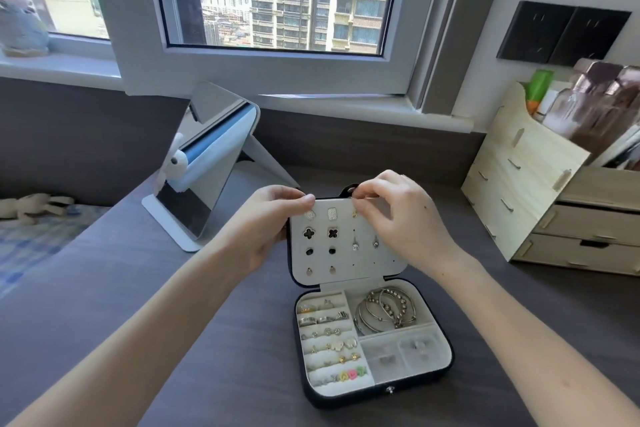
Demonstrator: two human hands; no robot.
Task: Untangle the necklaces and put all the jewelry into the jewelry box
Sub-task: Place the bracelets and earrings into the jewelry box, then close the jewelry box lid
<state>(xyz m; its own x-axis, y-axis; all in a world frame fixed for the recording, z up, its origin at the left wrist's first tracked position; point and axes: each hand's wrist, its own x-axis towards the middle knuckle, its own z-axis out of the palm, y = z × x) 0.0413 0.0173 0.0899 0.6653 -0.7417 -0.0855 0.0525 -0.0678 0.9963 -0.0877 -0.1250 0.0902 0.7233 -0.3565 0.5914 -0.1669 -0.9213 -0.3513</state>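
A dark jewelry box (446, 366) lies open on the desk in front of me. Its raised lid panel (391, 260) carries several earrings in rows. The base holds rows of rings (325, 340) at the left, several bangles (384, 308) at the upper right and small clear bags (401, 355) at the lower right. My left hand (266, 225) grips the lid's top left corner. My right hand (398, 215) pinches something small at the lid's top edge, by a gold earring; what it pinches is hidden by the fingers.
A standing mirror (204, 177) leans at the left of the desk. A wooden drawer organizer (540, 198) with bottles fills the right side. The window sill (311, 104) runs behind. A bed (31, 236) lies at the far left.
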